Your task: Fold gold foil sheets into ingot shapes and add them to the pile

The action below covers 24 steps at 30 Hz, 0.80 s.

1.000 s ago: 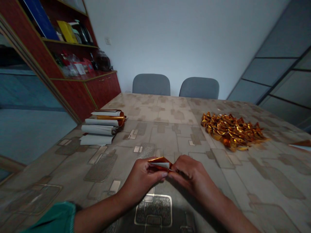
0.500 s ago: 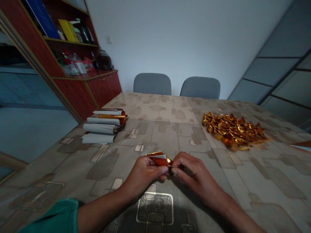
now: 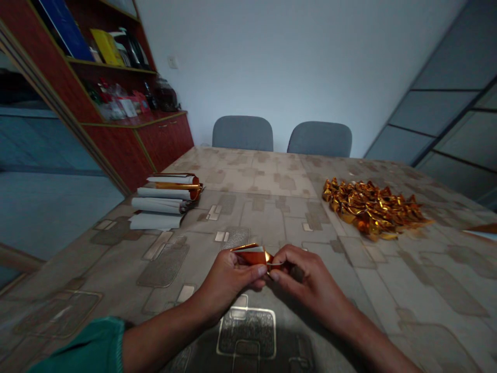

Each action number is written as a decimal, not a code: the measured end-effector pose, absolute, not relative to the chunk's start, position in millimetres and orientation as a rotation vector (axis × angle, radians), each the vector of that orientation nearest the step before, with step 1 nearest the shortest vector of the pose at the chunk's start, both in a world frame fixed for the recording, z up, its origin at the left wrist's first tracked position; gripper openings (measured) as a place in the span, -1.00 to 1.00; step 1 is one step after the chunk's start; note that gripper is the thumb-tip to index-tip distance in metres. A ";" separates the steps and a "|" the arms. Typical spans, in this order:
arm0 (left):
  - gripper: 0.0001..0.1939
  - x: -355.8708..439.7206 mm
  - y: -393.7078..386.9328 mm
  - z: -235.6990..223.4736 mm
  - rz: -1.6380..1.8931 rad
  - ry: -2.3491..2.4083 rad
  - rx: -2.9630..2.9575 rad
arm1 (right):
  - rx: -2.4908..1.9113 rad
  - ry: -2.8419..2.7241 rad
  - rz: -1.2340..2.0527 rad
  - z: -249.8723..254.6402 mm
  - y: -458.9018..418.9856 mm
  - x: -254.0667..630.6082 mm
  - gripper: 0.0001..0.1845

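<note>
A small folded piece of gold foil paper (image 3: 252,256), orange-gold outside and whitish inside, is held above the table close to me. My left hand (image 3: 236,272) is closed on its left part, thumb in front and fingers behind. The fingertips of my right hand (image 3: 297,269) pinch its right end, where the foil is bent and shiny. Both hands almost meet at the paper, and part of it is hidden by the fingers.
Rolled stacks of gold paper, pale side out (image 3: 161,205), lie at the table's left. A heap of folded gold foil pieces (image 3: 373,207) sits on the right, with another sheet (image 3: 483,231) at the far right edge. Two grey chairs (image 3: 243,133) stand behind the patterned table (image 3: 264,207).
The paper has turned in my hands, and its right end now shows bent, shiny foil. My right fingers have shifted their pinch on that end. Rolls and heap stay put.
</note>
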<state>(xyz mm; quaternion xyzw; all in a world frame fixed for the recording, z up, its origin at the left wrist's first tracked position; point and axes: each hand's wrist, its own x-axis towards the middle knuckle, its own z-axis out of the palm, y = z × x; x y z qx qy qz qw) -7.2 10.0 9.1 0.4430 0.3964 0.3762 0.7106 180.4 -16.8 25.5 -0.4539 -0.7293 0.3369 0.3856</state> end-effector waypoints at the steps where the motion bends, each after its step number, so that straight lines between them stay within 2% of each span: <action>1: -0.67 -7.4 10.4 9.4 0.837 0.882 0.978 | -1.156 -1.832 0.888 25.2 -16.9 180.4 -0.82; 5: -0.69 -8.5 11.7 8.8 0.869 0.873 1.011 | -1.142 -1.749 0.993 23.3 -16.3 180.8 -0.86; 11: -0.73 -9.0 10.1 6.3 0.879 0.901 1.052 | -1.118 -1.757 1.042 22.6 -15.4 183.3 -0.77; 16: -0.73 -9.4 10.2 6.7 0.888 0.889 1.067 | -1.051 -1.674 1.180 20.7 -14.9 185.8 -0.83; 24: -0.76 -8.1 12.8 7.2 0.779 0.885 1.077 | -1.156 -1.897 0.944 23.1 -15.2 185.8 -0.77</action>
